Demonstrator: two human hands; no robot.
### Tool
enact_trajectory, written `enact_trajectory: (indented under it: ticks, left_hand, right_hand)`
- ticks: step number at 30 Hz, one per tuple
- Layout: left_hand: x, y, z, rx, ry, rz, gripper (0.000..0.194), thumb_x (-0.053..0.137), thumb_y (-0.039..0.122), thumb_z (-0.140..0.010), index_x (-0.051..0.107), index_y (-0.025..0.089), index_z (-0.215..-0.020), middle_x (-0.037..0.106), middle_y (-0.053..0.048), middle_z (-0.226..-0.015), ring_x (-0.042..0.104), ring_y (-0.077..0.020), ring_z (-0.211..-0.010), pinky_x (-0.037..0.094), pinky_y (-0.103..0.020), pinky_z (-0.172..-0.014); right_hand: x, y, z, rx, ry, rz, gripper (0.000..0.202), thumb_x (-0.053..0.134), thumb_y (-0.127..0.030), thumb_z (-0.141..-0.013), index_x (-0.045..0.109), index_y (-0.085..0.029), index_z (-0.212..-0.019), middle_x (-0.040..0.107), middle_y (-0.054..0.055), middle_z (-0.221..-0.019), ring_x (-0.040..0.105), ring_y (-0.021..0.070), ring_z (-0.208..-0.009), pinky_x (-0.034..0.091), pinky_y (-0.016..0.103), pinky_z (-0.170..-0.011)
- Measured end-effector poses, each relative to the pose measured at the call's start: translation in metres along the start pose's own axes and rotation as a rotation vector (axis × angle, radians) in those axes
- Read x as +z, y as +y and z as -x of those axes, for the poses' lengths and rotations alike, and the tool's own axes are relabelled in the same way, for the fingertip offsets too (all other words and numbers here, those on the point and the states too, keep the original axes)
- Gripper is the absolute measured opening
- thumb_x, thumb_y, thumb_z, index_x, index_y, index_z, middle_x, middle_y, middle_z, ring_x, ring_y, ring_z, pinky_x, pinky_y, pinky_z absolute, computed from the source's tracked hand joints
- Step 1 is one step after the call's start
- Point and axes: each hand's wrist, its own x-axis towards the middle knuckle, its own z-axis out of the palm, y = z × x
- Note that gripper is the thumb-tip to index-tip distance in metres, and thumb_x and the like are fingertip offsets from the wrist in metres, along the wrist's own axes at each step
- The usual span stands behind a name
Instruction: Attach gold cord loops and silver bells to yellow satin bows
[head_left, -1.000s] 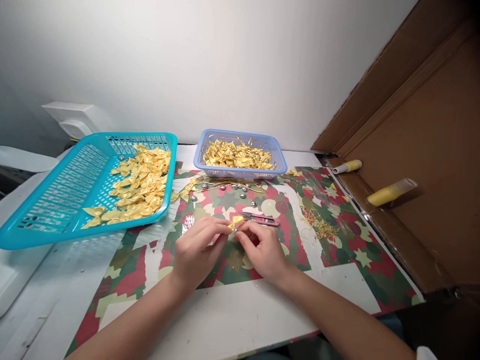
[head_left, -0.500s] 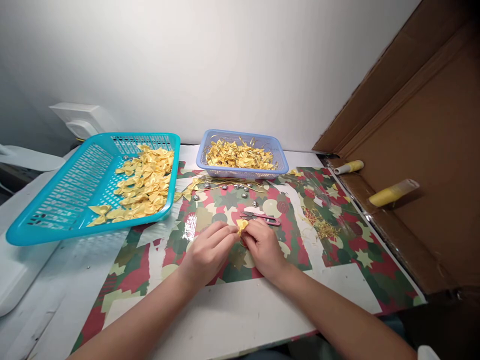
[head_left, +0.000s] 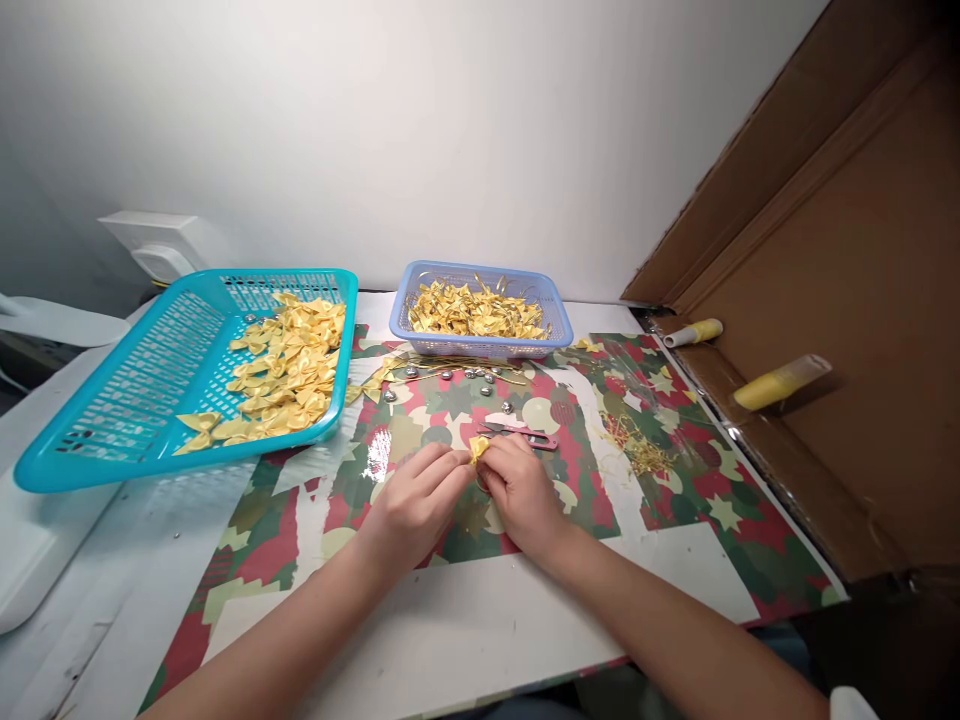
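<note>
Yellow ribbon bow (head_left: 478, 449) is at centre, just above the patterned sheet (head_left: 726, 515) on the white counter (head_left: 142, 560), pinched between both hands. Left hand (head_left: 416, 500): fingers curled, tips drawn together on the bow's left side. Right hand (head_left: 525, 495): fingers bent over, thumb tucked under, tips on the bow's right side. Exact thumb contact hidden on both. Small thin loop (head_left: 482, 482) just below the bow, by the right thumb; too small to tell what it is.

Pink-handled thread snips (head_left: 536, 439) lie just beyond the right hand, blades pointing left. Silver bells (head_left: 485, 391) scattered past those, with gold cords (head_left: 450, 362) lying behind them, in front of the blue basket (head_left: 480, 346). That one holds bows with gold cord among them. Teal basket (head_left: 199, 375) is off to the left, more yellow bows (head_left: 289, 370) heaped on its right side. Tangle of thread scraps (head_left: 641, 445) right of the snips. Two tubes, near (head_left: 780, 383) and far (head_left: 694, 332), stick out by the cardboard panel (head_left: 847, 250) at far right.
</note>
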Motion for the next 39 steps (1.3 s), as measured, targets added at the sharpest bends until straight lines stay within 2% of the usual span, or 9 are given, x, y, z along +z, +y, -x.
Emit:
enact_trajectory:
  ticks: [10,17,22,31,34,36,37,39]
  left_hand:
    - [0.001,0.0,0.001,-0.027,-0.015,0.002,0.019,0.047,-0.001,-0.086,0.057,0.016,-0.082,0.068,-0.009,-0.081,0.055,-0.0171,-0.07,0.053,-0.03,-0.065]
    - [0.005,-0.003,0.01,-0.075,-0.033,0.041,0.021,0.044,0.003,-0.089,0.056,0.019,-0.083,0.07,-0.004,-0.082,0.058,-0.0148,-0.07,0.052,-0.026,-0.066]
    - [0.007,-0.004,0.012,-0.144,-0.005,0.065,0.021,0.048,0.002,-0.087,0.057,0.02,-0.079,0.071,-0.002,-0.079,0.06,-0.014,-0.07,0.051,-0.025,-0.065]
    - [0.0,-0.002,0.004,-0.212,0.068,0.134,0.019,0.053,0.004,-0.085,0.058,0.02,-0.076,0.07,-0.001,-0.075,0.064,-0.0132,-0.069,0.052,-0.023,-0.065]
    - [-0.002,-0.001,0.003,-0.363,0.078,0.22,0.015,0.057,0.006,-0.081,0.06,0.02,-0.077,0.069,0.001,-0.07,0.063,-0.012,-0.063,0.052,-0.022,-0.06]
    - [-0.003,-0.001,0.004,-0.576,0.041,0.355,0.01,0.06,0.011,-0.08,0.062,0.019,-0.077,0.068,0.001,-0.068,0.062,-0.0112,-0.057,0.051,-0.021,-0.054]
    - [-0.004,-0.001,0.004,-0.692,0.017,0.445,0.007,0.061,0.013,-0.079,0.063,0.019,-0.077,0.067,0.001,-0.068,0.062,-0.0112,-0.056,0.051,-0.02,-0.052]
    - [-0.004,-0.002,0.005,-0.874,-0.013,0.635,0.002,0.063,0.017,-0.079,0.064,0.018,-0.078,0.068,0.0,-0.07,0.063,-0.0121,-0.058,0.053,-0.02,-0.052]
  right_hand:
    - [0.0,-0.001,-0.001,0.009,0.0,0.006,0.028,0.044,-0.003,-0.089,0.054,-0.02,-0.07,0.056,0.001,-0.072,0.042,0.017,-0.072,0.034,0.028,-0.066]
    - [0.0,0.002,0.0,0.028,-0.026,0.02,0.026,0.048,-0.009,-0.091,0.052,-0.019,-0.067,0.056,0.0,-0.072,0.043,0.0166,-0.073,0.036,0.028,-0.067]
    - [0.0,0.002,-0.001,0.027,-0.023,0.008,0.024,0.051,-0.011,-0.091,0.055,-0.019,-0.068,0.058,0.001,-0.073,0.045,0.0167,-0.074,0.037,0.028,-0.068]
    - [-0.001,-0.003,0.0,0.051,0.046,-0.074,0.017,0.053,-0.013,-0.088,0.06,-0.02,-0.074,0.061,0.001,-0.076,0.052,0.0171,-0.077,0.042,0.029,-0.07]
    - [-0.008,-0.009,-0.001,0.048,0.141,-0.118,0.007,0.057,-0.015,-0.083,0.06,-0.021,-0.085,0.062,0.003,-0.084,0.055,0.0178,-0.08,0.045,0.031,-0.073]
    - [-0.015,-0.012,-0.003,0.035,0.184,-0.151,0.025,0.065,-0.017,-0.077,0.06,-0.021,-0.101,0.063,0.006,-0.099,0.057,0.0195,-0.088,0.047,0.033,-0.077]
    - [-0.019,-0.013,-0.004,0.024,0.166,-0.173,0.034,0.068,-0.018,-0.075,0.059,-0.022,-0.107,0.062,0.007,-0.108,0.058,0.0208,-0.096,0.047,0.033,-0.08]
    - [-0.025,-0.013,-0.007,0.014,0.076,-0.228,0.039,0.07,-0.019,-0.074,0.059,-0.023,-0.112,0.062,0.007,-0.113,0.057,0.0217,-0.105,0.048,0.034,-0.083]
